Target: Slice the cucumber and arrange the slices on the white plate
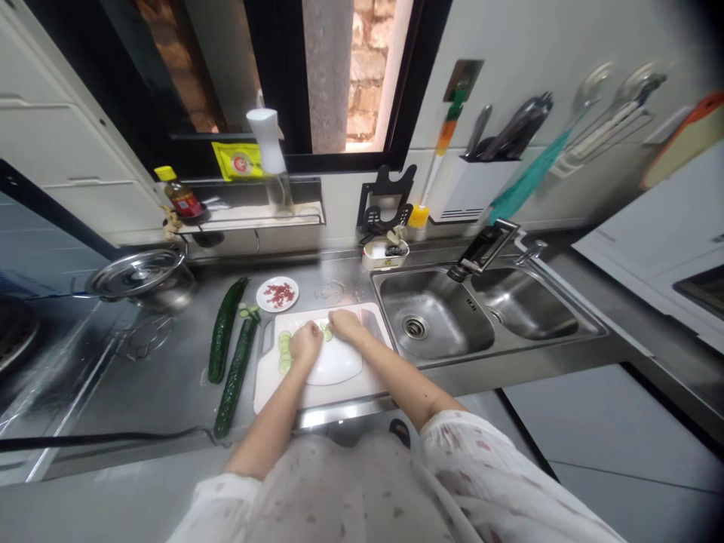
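Note:
A white plate [333, 366] rests on the white cutting board [271, 396], with small cucumber slices [326, 330] at its far edge. My left hand [306, 343] is closed at the plate's left side, its fingertips near those slices; what it pinches is too small to make out. On the plate's other side, my right hand [345, 326] is also closed, fingers together beside the slices, their hold hidden. A column of overlapping cucumber slices [285, 353] lies on the board's left part. Two dark green cucumbers [226, 332] lie left of the board, one with a cut end.
Behind the board sits a small plate of chopped red pieces [277, 294]. A lidded pot [144, 279] stands at the back left. The double sink [441, 317] is on the right, with a black faucet [480, 249]. A small oval container [385, 254] stands by the wall.

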A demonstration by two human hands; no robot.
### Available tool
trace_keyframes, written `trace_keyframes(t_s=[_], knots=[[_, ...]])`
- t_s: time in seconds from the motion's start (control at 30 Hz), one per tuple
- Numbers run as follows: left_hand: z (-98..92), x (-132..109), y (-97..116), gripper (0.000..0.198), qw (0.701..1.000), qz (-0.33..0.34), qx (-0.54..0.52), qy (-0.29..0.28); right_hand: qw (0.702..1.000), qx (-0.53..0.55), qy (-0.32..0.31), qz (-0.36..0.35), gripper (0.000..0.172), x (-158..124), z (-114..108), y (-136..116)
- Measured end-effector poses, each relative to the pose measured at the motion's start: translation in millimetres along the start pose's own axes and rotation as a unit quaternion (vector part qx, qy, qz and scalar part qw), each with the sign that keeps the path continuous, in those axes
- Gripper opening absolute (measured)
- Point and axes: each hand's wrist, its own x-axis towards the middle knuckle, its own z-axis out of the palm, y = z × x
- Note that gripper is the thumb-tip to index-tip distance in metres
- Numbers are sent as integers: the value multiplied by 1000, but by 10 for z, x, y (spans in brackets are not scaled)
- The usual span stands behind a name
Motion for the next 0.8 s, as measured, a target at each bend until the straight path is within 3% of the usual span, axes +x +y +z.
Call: trace_keyframes(t_s=[0.23,0.4,0.57,0.8], knots=[[10,-16,-22,22,1000,22,0,7,1000,-10,7,-6,26,-5,18,9],[26,-146,-85,27,991,121,19,47,1000,-12,12,-1,26,3,46,9],[60,-263,-117,35,973,209,80,46,1000,-10,13,15,27,17,48,-6],[82,-251,-116,40,968,219,119,16,999,0,15,30,28,1,25,21]])
